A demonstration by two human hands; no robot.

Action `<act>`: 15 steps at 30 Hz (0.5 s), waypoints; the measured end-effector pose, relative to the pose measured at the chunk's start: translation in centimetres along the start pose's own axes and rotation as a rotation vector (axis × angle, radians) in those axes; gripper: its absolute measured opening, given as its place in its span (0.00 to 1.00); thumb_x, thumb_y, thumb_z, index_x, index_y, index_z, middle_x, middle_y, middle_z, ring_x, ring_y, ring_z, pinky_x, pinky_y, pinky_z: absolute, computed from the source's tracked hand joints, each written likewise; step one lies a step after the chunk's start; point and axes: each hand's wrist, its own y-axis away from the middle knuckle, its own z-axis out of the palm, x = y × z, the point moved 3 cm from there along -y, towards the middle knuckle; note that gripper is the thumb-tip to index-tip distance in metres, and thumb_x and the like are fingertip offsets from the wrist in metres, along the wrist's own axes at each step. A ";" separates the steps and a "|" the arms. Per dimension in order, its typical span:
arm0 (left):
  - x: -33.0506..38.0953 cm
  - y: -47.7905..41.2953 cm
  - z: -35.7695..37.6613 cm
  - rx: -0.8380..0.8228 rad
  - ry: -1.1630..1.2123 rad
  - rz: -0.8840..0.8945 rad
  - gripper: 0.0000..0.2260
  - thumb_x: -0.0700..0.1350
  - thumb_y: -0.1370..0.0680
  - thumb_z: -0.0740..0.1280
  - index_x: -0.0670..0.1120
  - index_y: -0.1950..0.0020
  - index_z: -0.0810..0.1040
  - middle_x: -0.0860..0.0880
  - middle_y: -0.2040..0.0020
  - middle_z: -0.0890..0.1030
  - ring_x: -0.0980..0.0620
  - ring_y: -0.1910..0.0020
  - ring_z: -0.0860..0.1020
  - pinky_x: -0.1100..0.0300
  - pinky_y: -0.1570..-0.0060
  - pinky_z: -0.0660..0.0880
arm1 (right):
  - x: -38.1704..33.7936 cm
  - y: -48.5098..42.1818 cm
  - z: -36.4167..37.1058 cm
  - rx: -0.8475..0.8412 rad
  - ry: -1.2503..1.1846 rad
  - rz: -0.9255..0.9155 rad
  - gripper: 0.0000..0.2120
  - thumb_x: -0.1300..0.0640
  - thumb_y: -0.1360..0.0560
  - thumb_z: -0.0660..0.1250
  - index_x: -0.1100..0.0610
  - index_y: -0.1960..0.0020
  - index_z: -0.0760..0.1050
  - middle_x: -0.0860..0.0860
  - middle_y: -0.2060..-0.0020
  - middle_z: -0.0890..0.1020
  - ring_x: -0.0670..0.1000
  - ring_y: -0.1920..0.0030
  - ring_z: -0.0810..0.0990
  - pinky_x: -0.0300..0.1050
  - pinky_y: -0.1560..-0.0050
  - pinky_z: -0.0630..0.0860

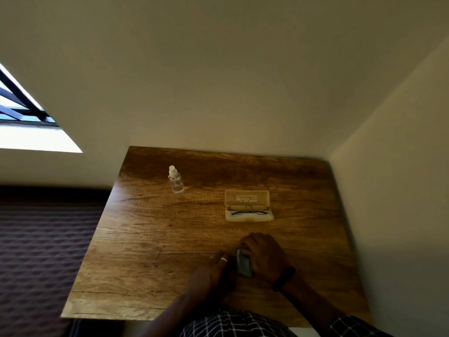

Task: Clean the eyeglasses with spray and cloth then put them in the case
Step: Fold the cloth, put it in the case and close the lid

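Fingers point(245, 245) of both hands closed on folded grey cloth point(243, 263) at near table point(145, 239) edge; eyeglasses point(249, 211) in open case point(247, 205) just beyond, long axis left-right, right hand point(262, 256) nearer.

Checked sleeves point(233, 324), black wristband point(283, 278), and a ring point(223, 259).

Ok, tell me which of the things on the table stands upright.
The clear spray bottle at the far left of the table. It stands on its base, cap up, while the open glasses case lies flat and the folded cloth sits between the hands.
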 end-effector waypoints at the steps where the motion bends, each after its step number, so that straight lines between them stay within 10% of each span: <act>1: 0.0 -0.1 0.1 -0.002 0.072 0.016 0.18 0.54 0.18 0.59 0.48 0.30 0.69 0.49 0.34 0.73 0.50 0.44 0.78 0.53 0.48 0.78 | 0.2 0.3 -0.2 0.043 -0.032 0.033 0.11 0.59 0.29 0.73 0.56 0.48 0.79 0.52 0.53 0.82 0.55 0.55 0.81 0.50 0.58 0.77; 6: 0.6 -0.1 -0.6 0.077 0.124 0.098 0.10 0.64 0.20 0.56 0.63 0.47 0.73 0.54 0.50 0.81 0.62 0.57 0.81 0.65 0.63 0.76 | 1.5 3.2 -0.9 0.206 -0.109 0.178 0.03 0.60 0.27 0.68 0.56 0.54 0.80 0.50 0.57 0.81 0.52 0.58 0.79 0.48 0.60 0.77; 10: 0.4 -0.6 0.2 0.119 0.024 0.201 0.17 0.55 0.19 0.60 0.52 0.32 0.70 0.51 0.37 0.75 0.54 0.47 0.78 0.59 0.58 0.81 | 0.5 6.2 0.2 0.146 -0.083 0.125 0.09 0.51 0.25 0.63 0.53 0.54 0.80 0.49 0.55 0.81 0.49 0.54 0.79 0.45 0.57 0.78; 15: 0.9 -0.4 0.2 0.171 -0.035 0.234 0.16 0.50 0.23 0.70 0.47 0.37 0.77 0.48 0.44 0.79 0.53 0.53 0.81 0.63 0.69 0.79 | -0.8 7.1 1.6 0.080 -0.055 0.088 0.15 0.45 0.26 0.66 0.51 0.43 0.78 0.50 0.46 0.80 0.49 0.47 0.77 0.43 0.50 0.76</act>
